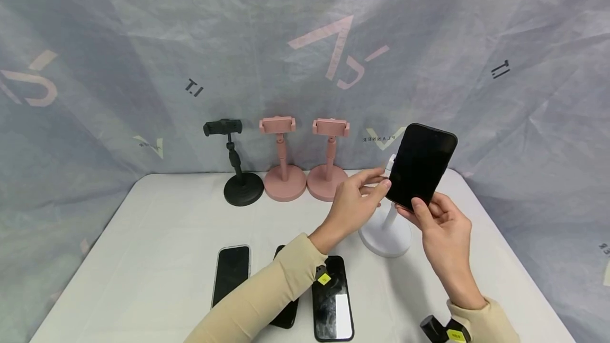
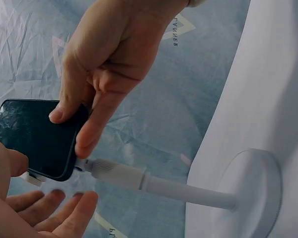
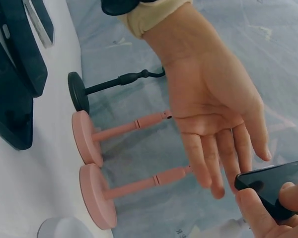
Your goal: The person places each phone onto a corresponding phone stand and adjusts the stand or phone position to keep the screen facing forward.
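My right hand [image 1: 448,232] pinches the lower end of a black smartphone [image 1: 421,165], thumb on its screen. The phone is tilted in front of the top of a white phone stand [image 1: 385,237] and hides most of the stand's holder. White bits of the holder [image 2: 34,178] show at the phone's edge in the left wrist view. My left hand [image 1: 355,200] is at the phone's left side, its thumb at the edge. The right wrist view shows the left hand's fingers [image 3: 208,153] mostly straight; whether they touch the holder is hidden.
A black phone stand [image 1: 243,187] and two pink phone stands [image 1: 285,184] [image 1: 328,181] stand along the back of the white table [image 1: 143,237]. Three phones lie in front: one at left [image 1: 232,269], one partly under my left sleeve [image 1: 286,315], one at right [image 1: 329,300]. A grey printed cloth [image 1: 238,41] hangs behind.
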### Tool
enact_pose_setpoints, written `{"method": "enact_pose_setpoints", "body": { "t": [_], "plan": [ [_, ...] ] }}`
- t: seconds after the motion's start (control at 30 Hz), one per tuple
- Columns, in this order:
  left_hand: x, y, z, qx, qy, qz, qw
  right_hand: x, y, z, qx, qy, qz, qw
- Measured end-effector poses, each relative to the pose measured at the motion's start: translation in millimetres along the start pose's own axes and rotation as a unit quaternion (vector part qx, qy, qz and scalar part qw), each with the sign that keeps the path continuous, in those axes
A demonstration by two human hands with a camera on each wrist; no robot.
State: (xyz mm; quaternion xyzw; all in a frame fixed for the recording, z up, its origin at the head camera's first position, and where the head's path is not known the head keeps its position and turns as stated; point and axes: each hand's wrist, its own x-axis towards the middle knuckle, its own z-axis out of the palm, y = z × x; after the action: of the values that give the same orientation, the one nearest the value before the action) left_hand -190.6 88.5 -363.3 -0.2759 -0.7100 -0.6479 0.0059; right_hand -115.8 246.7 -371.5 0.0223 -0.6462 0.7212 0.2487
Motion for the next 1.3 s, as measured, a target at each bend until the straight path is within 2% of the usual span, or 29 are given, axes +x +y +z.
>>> {"method": "enact_pose_setpoints", "body": {
  "t": [0.23,0.47,0.67,0.87,1.13,1.3],
  "plan": [
    [17.4,2.1,1.0,0.010,0.005,0.048,0.9988,-0.2,0.6,0.3,0.017,0.000,-0.012,1.000],
    [33.0,6.7,7.7,0.041,-0.006,0.069,0.9967,0.2,3.1,-0.8,0.002,0.003,-0.020,1.000],
    [41.2,10.4,11.9,0.026,-0.001,0.059,0.9979,2.0,3.5,-1.2,-0.020,-0.008,-0.027,0.999],
    [43.5,13.1,12.2,0.070,0.025,0.044,0.9962,3.8,3.5,-3.5,-0.077,-0.019,-0.042,0.996],
    [41.8,14.7,13.5,0.066,0.023,0.031,0.9970,3.9,2.8,-7.6,-0.187,-0.023,-0.081,0.979],
    [41.5,14.7,14.1,0.063,0.023,0.029,0.9973,3.4,1.6,-10.3,-0.219,-0.031,-0.095,0.971]
  ]
}}
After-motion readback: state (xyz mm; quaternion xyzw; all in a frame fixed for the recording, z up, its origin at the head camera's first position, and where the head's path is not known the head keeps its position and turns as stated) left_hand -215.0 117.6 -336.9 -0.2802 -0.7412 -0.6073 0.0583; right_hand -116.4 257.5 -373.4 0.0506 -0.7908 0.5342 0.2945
